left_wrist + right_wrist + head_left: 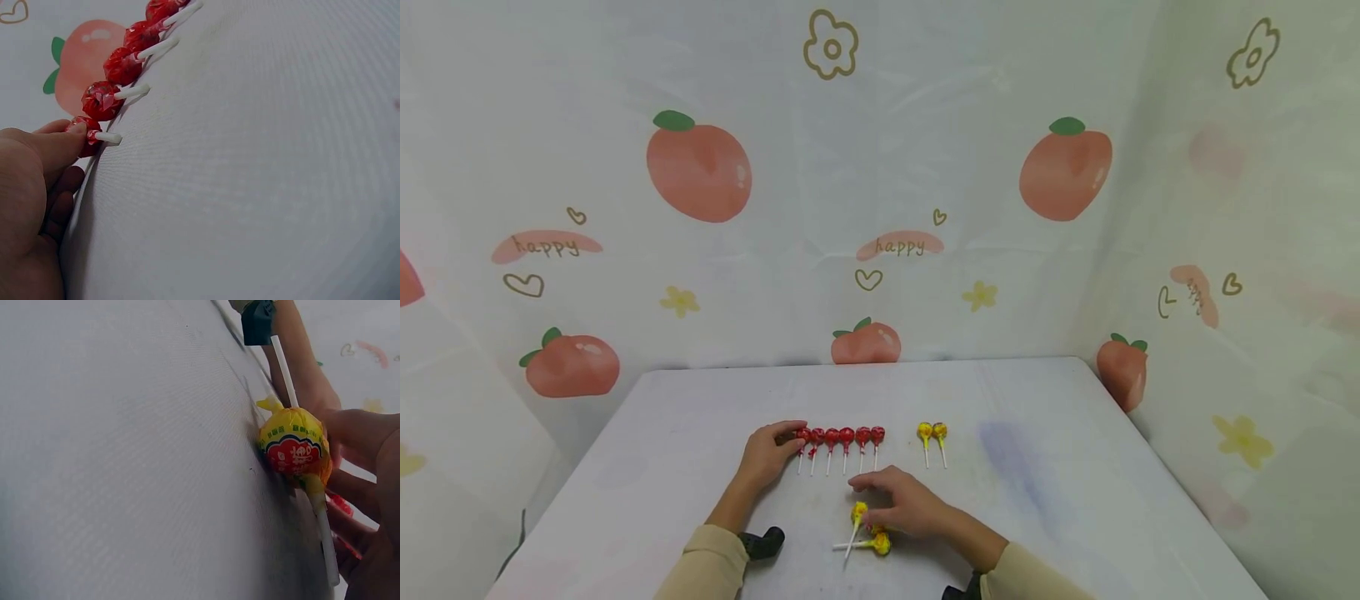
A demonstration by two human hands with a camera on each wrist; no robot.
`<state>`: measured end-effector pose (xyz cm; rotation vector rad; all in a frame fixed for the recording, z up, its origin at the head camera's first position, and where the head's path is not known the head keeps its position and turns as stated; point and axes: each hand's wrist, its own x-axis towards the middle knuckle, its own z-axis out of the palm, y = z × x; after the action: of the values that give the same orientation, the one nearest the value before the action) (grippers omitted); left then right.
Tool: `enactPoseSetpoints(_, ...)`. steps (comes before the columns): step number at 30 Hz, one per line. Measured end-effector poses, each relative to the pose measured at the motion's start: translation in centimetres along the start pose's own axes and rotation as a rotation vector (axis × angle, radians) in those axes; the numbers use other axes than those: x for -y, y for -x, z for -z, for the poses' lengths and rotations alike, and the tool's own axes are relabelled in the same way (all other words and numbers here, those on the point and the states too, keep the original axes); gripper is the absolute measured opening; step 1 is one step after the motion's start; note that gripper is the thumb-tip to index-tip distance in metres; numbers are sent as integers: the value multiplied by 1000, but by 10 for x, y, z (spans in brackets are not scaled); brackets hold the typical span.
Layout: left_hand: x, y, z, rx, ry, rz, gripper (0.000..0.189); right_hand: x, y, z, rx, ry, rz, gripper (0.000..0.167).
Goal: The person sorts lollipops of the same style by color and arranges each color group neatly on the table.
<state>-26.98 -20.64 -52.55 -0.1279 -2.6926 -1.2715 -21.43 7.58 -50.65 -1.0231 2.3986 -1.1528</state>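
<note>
My left hand [766, 457] pinches the leftmost red lollipop [92, 149] at its wrapped head, thumb on the near side. Other red lollipops [847, 436] stretch rightward from it in a row, sticks toward me. Nearer to me, my right hand [910, 504] hovers low beside a small pile of yellow lollipops [881, 545], fingers loosely bent and apart. One yellow lollipop [294, 450] shows its printed wrapper in the right wrist view, close to the fingers; no grip on it is visible. Another in the pile is partly hidden by the hand.
Two yellow lollipops [926, 432] lie side by side to the right of the red row. All of them are on a white table [1075, 467]. Behind it hangs a white cloth [805, 183] printed with peaches. Black wrist devices [763, 543] sit below both hands.
</note>
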Motion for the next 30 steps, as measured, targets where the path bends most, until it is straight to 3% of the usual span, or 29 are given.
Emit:
enactPoseSetpoints(5,0,0,0,1,1,1,30,2,-2,0,25,16,15,39)
enactPoseSetpoints(15,-1,0,1,3,6,8,29,8,-4,-3,16,-13,-46,25)
enactPoseSetpoints(30,-1,0,1,6,2,1,30,14,-8,-5,14,-107,-63,22)
